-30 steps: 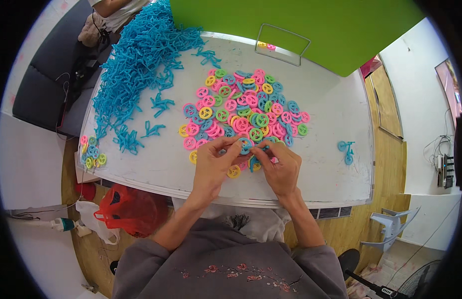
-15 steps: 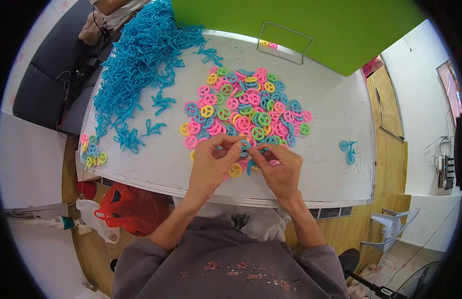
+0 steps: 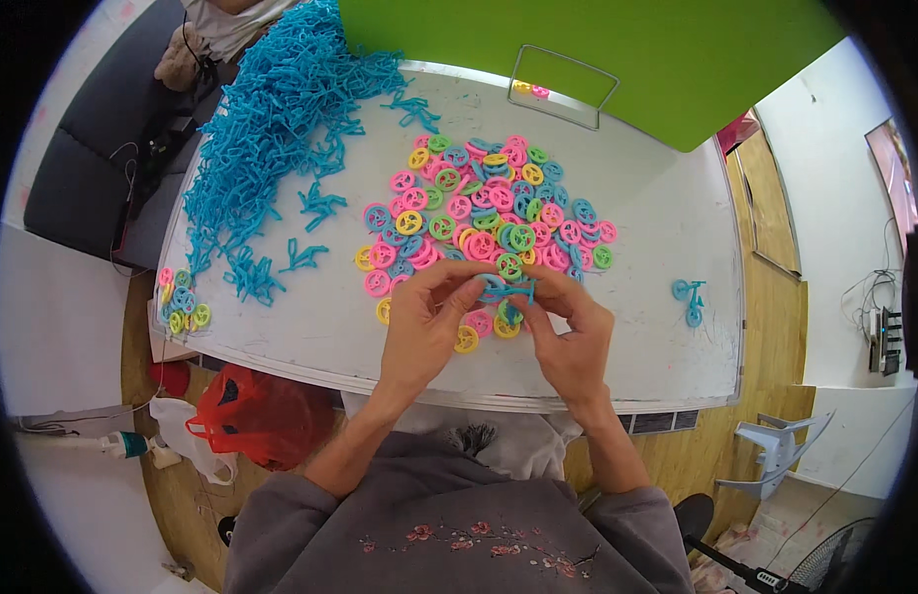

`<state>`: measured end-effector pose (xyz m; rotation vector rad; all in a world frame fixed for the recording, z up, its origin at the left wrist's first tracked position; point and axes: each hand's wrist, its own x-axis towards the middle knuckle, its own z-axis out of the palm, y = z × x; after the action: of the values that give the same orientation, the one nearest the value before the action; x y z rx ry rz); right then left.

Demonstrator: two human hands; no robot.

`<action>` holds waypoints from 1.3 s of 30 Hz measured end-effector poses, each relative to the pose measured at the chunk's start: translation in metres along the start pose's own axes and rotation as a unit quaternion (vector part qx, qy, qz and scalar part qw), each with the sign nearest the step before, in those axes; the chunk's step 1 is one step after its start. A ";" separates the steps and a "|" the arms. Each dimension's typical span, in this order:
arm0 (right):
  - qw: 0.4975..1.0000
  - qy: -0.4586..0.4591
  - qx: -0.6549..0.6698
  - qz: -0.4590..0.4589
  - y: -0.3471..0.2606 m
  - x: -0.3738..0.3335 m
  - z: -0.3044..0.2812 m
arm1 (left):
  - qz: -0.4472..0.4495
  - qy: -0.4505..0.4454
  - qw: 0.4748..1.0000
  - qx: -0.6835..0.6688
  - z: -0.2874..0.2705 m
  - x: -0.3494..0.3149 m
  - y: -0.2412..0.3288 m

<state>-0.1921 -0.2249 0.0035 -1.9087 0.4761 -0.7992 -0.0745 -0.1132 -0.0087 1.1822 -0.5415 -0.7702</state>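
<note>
My left hand [image 3: 422, 319] pinches a small blue toy wheel [image 3: 490, 288] between thumb and fingers. In my right hand [image 3: 575, 332] is a blue plastic toy bicycle frame [image 3: 519, 291], gripped at its right side. Wheel and frame meet in front of my fingertips; whether they are joined I cannot make out. Just beyond both hands spreads a pile of pink, green, yellow and blue toy wheels [image 3: 459, 208]. A yellow wheel [image 3: 466, 340] lies on the near side, between my hands.
A big heap of blue frames [image 3: 271, 119] covers the table's far left, with loose ones nearer. On the right lies a blue toy bicycle [image 3: 692, 300]. A green panel [image 3: 598, 59] stands along the back. A red plastic bag [image 3: 256, 416] hangs below the near edge.
My right hand has shifted slightly right and turned, bringing the blue frame level beside the wheel. The frame pointed down before. My left hand stays nearly in place.
</note>
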 end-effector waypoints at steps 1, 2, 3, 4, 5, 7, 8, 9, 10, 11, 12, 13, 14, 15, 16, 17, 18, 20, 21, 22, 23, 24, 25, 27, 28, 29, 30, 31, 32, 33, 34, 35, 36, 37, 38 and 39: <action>0.995 -0.004 0.065 0.073 -0.003 -0.001 -0.002 | -0.006 -0.010 1.000 0.013 -0.001 0.000 0.000; 0.995 -0.006 0.065 0.074 -0.003 0.000 -0.007 | -0.007 -0.008 1.000 0.012 -0.002 0.001 0.002; 0.978 -0.057 0.143 0.139 0.000 0.002 -0.016 | -0.037 -0.011 0.999 0.013 -0.003 0.001 0.006; 0.948 -0.108 0.220 0.203 0.000 0.003 -0.023 | -0.067 -0.014 0.998 0.015 -0.004 0.002 0.009; 0.948 -0.108 0.220 0.205 -0.003 0.003 -0.027 | -0.069 -0.014 0.997 0.013 -0.004 0.002 0.011; 0.913 -0.154 0.285 0.250 -0.012 0.006 -0.034 | -0.128 -0.041 0.991 -0.009 -0.004 0.004 0.013; 0.912 -0.156 0.285 0.251 -0.008 0.004 -0.035 | -0.128 -0.039 0.991 -0.009 -0.003 0.006 0.015; 0.960 -0.163 0.174 0.148 -0.003 0.001 -0.036 | -0.145 -0.073 0.987 -0.003 0.001 0.008 0.017; 0.983 -0.167 0.058 0.040 0.001 -0.001 -0.037 | -0.161 -0.105 0.981 0.004 0.003 0.008 0.018; 0.983 -0.168 0.059 0.041 0.004 -0.001 -0.036 | -0.161 -0.104 0.981 0.004 0.003 0.008 0.018; 0.988 -0.147 0.042 -0.022 0.007 -0.001 -0.036 | -0.149 -0.092 0.984 0.036 0.003 0.009 0.018; 0.988 -0.126 0.025 -0.084 0.008 0.000 -0.035 | -0.137 -0.081 0.985 0.069 0.001 0.009 0.018; 0.988 -0.125 0.025 -0.084 0.009 0.001 -0.035 | -0.138 -0.081 0.985 0.070 -0.005 0.008 0.016; 0.991 -0.104 0.036 -0.077 0.010 0.003 -0.033 | -0.016 -0.022 0.964 0.264 -0.017 0.007 0.012; 0.993 -0.082 0.046 -0.070 0.011 0.004 -0.031 | 0.107 0.037 0.889 0.444 -0.026 0.007 0.011; 0.993 -0.081 0.048 -0.070 0.014 0.004 -0.031 | 0.106 0.037 0.888 0.445 -0.030 0.004 0.009; 0.994 -0.076 0.047 -0.055 0.017 0.004 -0.030 | 0.114 0.020 0.852 0.510 -0.032 0.000 0.010; 0.996 -0.071 0.046 -0.040 0.019 0.002 -0.029 | 0.122 0.001 0.811 0.573 -0.030 -0.005 0.010; 0.997 -0.061 0.046 -0.011 0.018 0.000 -0.027 | 0.108 -0.004 0.812 0.573 -0.027 -0.006 0.008; 0.998 -0.050 0.045 0.019 0.018 -0.001 -0.025 | 0.094 -0.010 0.814 0.573 -0.025 -0.006 0.008; 0.998 -0.049 0.045 0.018 0.022 -0.002 -0.022 | 0.095 -0.011 0.814 0.573 -0.026 -0.005 0.006; 0.997 -0.042 0.058 0.018 0.028 -0.002 -0.020 | 0.092 -0.017 0.810 0.578 -0.027 -0.003 0.004; 0.997 -0.034 0.071 0.018 0.030 -0.002 -0.019 | 0.089 -0.023 0.807 0.584 -0.028 -0.001 0.003; 0.996 -0.032 0.079 0.020 0.029 -0.001 -0.020 | 0.104 -0.025 0.808 0.579 -0.027 0.000 0.004; 0.995 -0.033 0.089 0.023 0.029 0.000 -0.020 | 0.116 -0.026 0.810 0.574 -0.028 0.000 0.005; 0.995 -0.032 0.089 0.023 0.029 0.000 -0.020 | 0.117 -0.026 0.810 0.574 -0.028 -0.001 0.007; 0.995 -0.027 0.083 0.048 0.028 -0.001 -0.019 | 0.122 -0.030 0.804 0.581 -0.029 -0.003 0.010; 0.994 -0.023 0.077 0.074 0.028 -0.002 -0.019 | 0.127 -0.034 0.799 0.587 -0.029 -0.006 0.012; 0.994 -0.022 0.077 0.075 0.028 -0.003 -0.019 | 0.126 -0.034 0.798 0.588 -0.028 -0.008 0.012; 0.994 -0.020 0.074 0.081 0.029 -0.003 -0.018 | 0.113 -0.026 0.802 0.587 -0.025 -0.009 0.013; 0.994 -0.018 0.071 0.087 0.030 -0.003 -0.017 | 0.099 -0.017 0.805 0.585 -0.024 -0.010 0.013; 0.993 -0.018 0.071 0.088 0.031 -0.004 -0.016 | 0.098 -0.017 0.804 0.586 -0.024 -0.011 0.012; 0.994 -0.020 0.065 0.088 0.032 -0.004 -0.015 | 0.100 -0.026 0.801 0.590 -0.024 -0.010 0.011; 0.994 -0.021 0.059 0.088 0.032 -0.004 -0.014 | 0.102 -0.035 0.798 0.594 -0.024 -0.010 0.010; 0.994 -0.021 0.059 0.088 0.032 -0.004 -0.014 | 0.102 -0.035 0.797 0.594 -0.027 -0.008 0.006; 0.994 -0.024 0.055 0.088 0.031 -0.003 -0.013 | 0.088 -0.043 0.802 0.589 -0.030 -0.006 0.002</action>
<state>-0.2031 -0.2449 -0.0216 -1.7524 0.5511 -0.6489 -0.0557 -0.0903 -0.0156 2.1959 -1.2866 -0.2535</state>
